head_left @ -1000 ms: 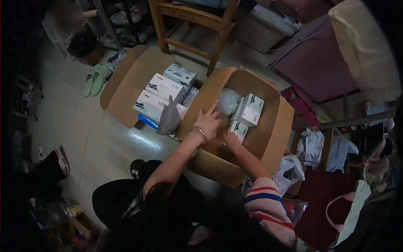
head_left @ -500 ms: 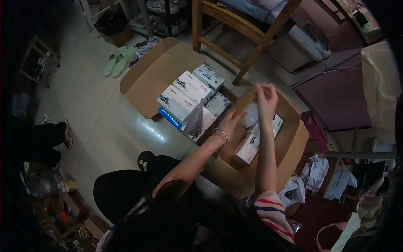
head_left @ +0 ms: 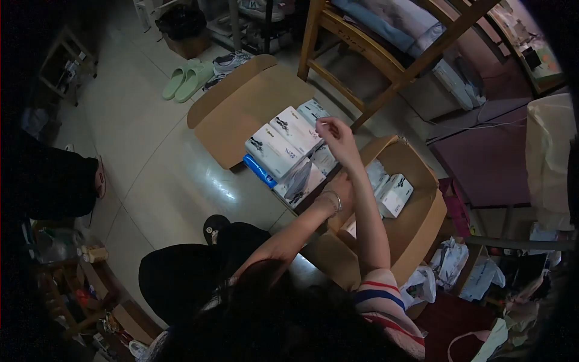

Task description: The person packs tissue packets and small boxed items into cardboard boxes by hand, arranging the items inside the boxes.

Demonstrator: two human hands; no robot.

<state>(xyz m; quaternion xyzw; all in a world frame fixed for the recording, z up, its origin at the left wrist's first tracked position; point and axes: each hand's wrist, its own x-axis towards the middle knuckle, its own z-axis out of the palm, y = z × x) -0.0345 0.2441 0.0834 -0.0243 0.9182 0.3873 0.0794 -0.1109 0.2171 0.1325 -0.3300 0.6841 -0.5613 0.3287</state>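
**Right hand (head_left: 339,142) over from the deep box (head_left: 422,226) to the stacked packs (head_left: 274,151)**

Clock centred on the deep box, 12 at top of view.

Change: a second ago the right hand is down in the deep box on a pack; now it is out at 11 o'clock, just by the stacked packs in the low box (head_left: 253,120) at 10. The boxed pack (head_left: 397,196) therefore sits unheld in the deep box, clear plastic (head_left: 376,172) at its 10 o'clock. Work has shifted, I judge, to the stack.

Hands: right, fingers bent, nothing visible in its grip; whether the tips meet or touch a pack, cannot tell. Left hand (head_left: 342,186) is at the deep box's 10 o'clock edge; spread or gripping, cannot tell.

Obscured: the right forearm crosses the left hand's fingers and part of the deep box, leaving only a sliver of another pack (head_left: 350,227). A grey bag (head_left: 298,181) covers part of the lower packs.
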